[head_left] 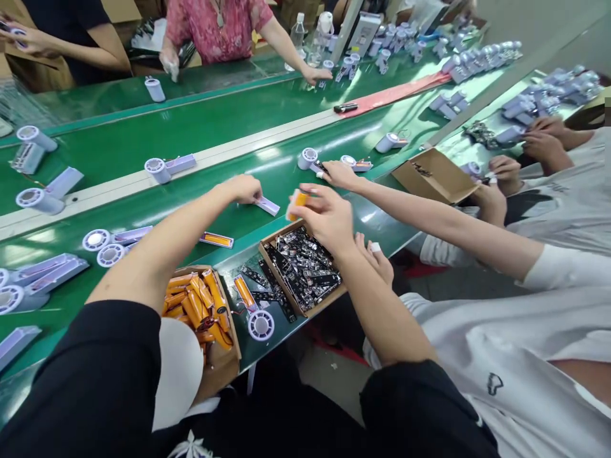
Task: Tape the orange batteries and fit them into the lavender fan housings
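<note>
My left hand (244, 189) reaches across over the green belt, its fingers closed on one end of a lavender plastic handle shell (268, 206). My right hand (330, 216) is raised above a carton of black circuit boards (305, 267). Its fingers grip an orange battery (299, 202) with a pale edge around it, smeared by motion. A carton of orange batteries (198, 305) stands below my left forearm. Between the cartons lies a lavender fan (260, 324) with an orange battery in its handle. Another shell with a battery (217, 239) rests on the belt's near edge.
A co-worker's arm (405, 197) reaches in from the right, its hand at a fan (308, 158) on the belt. Several lavender fans (35, 198) lie at the left. Across the green belt (229, 127), a person in a pink top works. An open carton (434, 175) stands at the right.
</note>
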A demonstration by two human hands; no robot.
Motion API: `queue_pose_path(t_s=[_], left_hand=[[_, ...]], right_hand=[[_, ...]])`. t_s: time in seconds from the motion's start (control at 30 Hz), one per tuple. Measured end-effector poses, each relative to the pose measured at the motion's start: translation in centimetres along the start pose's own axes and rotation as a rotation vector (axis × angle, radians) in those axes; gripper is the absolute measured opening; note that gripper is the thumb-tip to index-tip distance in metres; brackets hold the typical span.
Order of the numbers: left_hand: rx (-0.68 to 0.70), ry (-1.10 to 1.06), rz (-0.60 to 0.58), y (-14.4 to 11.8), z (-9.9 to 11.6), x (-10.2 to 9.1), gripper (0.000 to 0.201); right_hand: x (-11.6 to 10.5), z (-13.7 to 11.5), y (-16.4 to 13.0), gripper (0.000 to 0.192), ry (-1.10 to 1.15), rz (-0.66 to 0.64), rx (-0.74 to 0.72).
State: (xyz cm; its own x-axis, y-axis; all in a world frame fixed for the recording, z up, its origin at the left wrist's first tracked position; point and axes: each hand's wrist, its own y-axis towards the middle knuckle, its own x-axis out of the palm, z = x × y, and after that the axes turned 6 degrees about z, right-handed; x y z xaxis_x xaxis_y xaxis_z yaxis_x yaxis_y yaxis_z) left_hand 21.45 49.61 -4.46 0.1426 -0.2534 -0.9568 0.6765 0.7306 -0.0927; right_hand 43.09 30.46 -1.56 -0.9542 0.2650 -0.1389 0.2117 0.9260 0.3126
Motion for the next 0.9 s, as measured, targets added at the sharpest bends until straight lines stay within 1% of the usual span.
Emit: queue_pose_path(t_s=[0.07, 0.13, 0.2, 0.27, 0.33, 0.43, 0.5, 0.53, 0.57, 0.6, 0.63, 0.67, 0.7, 0.73, 0.8, 0.83, 0.87, 0.9], left_hand=[[-0.030, 0.027, -0.032, 0.6, -0.3, -0.3, 0.020], [-0.064, 0.061, -0.027, 1.2, -0.1, -0.4, 0.029], [-0.092, 0.077, 0.004, 1.5, 0.4, 0.0, 0.034], [-0.117, 0.078, 0.023, 1.6, 0.9, 0.7, 0.035], [-0.139, 0.067, 0.029, 1.9, 1.4, 1.4, 0.034], [-0.158, 0.023, 0.031, 3.3, 2.0, 1.9, 0.034], [-0.188, -0.034, 0.061, 4.0, 2.5, 1.6, 0.034], [-0.215, -0.059, 0.094, 3.7, 2.7, 1.3, 0.036], [-0.240, -0.075, 0.146, 2.5, 3.0, 0.8, 0.040], [-0.251, -0.079, 0.213, 0.2, 3.4, 0.2, 0.042], [-0.239, -0.073, 0.283, -3.3, 3.9, -0.4, 0.043], [-0.206, -0.061, 0.346, -8.0, 4.6, -1.0, 0.042], [-0.132, -0.050, 0.371, -13.9, 5.4, -1.4, 0.037], [-0.061, -0.048, 0.341, -20.5, 6.3, -1.6, 0.034], [0.123, -0.063, 0.175, -34.4, 8.4, -1.2, 0.037], [0.175, -0.053, 0.123, -40.8, 9.4, -0.5, 0.048], [0.143, -0.005, 0.142, -46.4, 10.3, 0.4, 0.064], [0.078, 0.070, 0.176, -50.8, 11.0, 1.4, 0.074]], right_hand=[[2.3, 1.6, 4.0, 0.045, -0.274, -0.183, -0.036], [4.0, 2.9, 6.8, 0.045, -0.621, -0.357, -0.052], [5.0, 3.6, 8.1, 0.048, -0.940, -0.518, -0.065], [5.7, 4.1, 8.2, 0.055, -1.149, -0.654, -0.070], [6.4, 4.5, 8.1, 0.060, -1.246, -0.754, -0.063], [7.3, 5.0, 9.0, 0.060, -1.320, -0.810, -0.064], [7.2, 4.6, 9.8, 0.057, -1.324, -0.823, -0.071], [6.8, 3.9, 9.8, 0.054, -1.302, -0.806, -0.086], [6.2, 2.8, 9.3, 0.052, -1.253, -0.764, -0.118], [5.3, 1.3, 8.1, 0.049, -1.176, -0.698, -0.161], [4.2, -0.5, 6.2, 0.045, -1.076, -0.615, -0.212], [3.1, -2.4, 3.5, 0.042, -0.938, -0.543, -0.266], [2.0, -4.2, 0.0, 0.039, -0.794, -0.525, -0.283], [1.1, -5.9, -3.9, 0.038, -0.659, -0.546, -0.277], [0.2, -8.2, -12.2, 0.037, -0.433, -0.707, -0.233], [0.4, -8.7, -16.2, 0.035, -0.365, -0.768, -0.203], [0.9, -9.0, -19.7, 0.035, -0.330, -0.792, -0.165], [1.9, -8.9, -22.8, 0.036, -0.320, -0.795, -0.123]])
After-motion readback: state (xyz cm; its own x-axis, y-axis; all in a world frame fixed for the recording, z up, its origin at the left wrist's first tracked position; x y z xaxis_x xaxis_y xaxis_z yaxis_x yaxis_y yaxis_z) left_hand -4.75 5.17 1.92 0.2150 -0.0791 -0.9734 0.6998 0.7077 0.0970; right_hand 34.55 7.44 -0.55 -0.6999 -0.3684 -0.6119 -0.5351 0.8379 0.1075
